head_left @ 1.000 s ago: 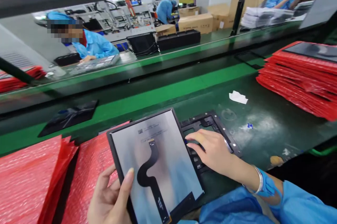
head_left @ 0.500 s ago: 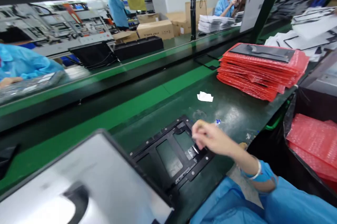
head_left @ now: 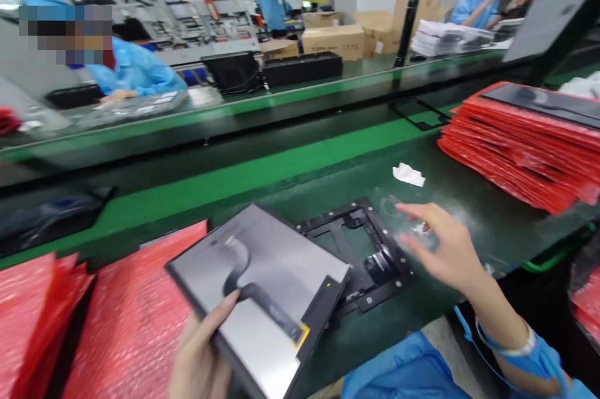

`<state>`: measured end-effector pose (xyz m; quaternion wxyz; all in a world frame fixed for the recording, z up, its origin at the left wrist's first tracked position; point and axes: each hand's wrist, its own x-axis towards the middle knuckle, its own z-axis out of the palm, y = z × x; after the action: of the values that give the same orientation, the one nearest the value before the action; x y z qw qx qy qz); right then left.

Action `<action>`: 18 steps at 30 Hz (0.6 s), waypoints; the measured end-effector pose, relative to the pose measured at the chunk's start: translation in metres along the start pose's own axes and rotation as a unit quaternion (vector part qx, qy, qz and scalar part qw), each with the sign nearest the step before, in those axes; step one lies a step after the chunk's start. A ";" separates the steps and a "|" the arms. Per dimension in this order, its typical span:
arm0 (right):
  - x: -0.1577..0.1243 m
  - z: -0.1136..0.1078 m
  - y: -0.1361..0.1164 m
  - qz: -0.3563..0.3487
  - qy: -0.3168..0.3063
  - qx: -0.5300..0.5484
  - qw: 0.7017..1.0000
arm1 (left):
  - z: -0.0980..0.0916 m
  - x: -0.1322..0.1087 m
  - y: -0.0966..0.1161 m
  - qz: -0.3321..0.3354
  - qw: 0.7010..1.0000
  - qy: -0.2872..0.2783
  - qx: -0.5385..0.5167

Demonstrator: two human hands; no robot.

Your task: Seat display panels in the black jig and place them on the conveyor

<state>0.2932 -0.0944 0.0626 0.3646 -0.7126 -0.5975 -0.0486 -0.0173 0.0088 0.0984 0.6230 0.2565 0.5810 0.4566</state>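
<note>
My left hand [head_left: 201,349] grips the lower left edge of a flat display panel [head_left: 276,249], thumb on its silvery back, where a dark flex cable runs. The tilted panel overlaps the left part of a black frame fixture [head_left: 370,302] lying on the green bench. To the right of that fixture, my right hand [head_left: 445,249] hovers with thumb and fingers apart and nothing visible between them. A white scrap of paper [head_left: 409,174] lies beyond my right hand.
Red bubble bags [head_left: 135,305] lie at the left. Another red stack [head_left: 520,149] with a dark panel [head_left: 548,102] on top stands at the right. A thin black frame [head_left: 424,125] rests farther back. People in blue work across the bench, near cardboard boxes [head_left: 332,40].
The view has turned left, bringing in the left red bags and my left hand. The panel now appears farther from the camera. My right hand has moved off the fixture and its fingers have spread.
</note>
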 end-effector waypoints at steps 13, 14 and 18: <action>0.032 0.046 -0.072 -0.253 0.080 0.288 0.920 | 0.005 0.015 -0.014 0.135 0.961 -0.229 -0.070; 0.033 0.043 -0.065 -0.134 0.114 0.340 0.924 | 0.001 0.021 -0.016 0.181 0.955 -0.229 -0.048; 0.034 0.036 -0.036 0.272 0.150 0.473 0.824 | -0.026 0.047 -0.031 0.270 0.934 -0.192 0.135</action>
<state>0.2578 -0.0447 0.0697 0.7406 -0.5698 -0.2675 0.2350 -0.0381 0.0302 0.0444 0.5359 0.5679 0.4152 0.4668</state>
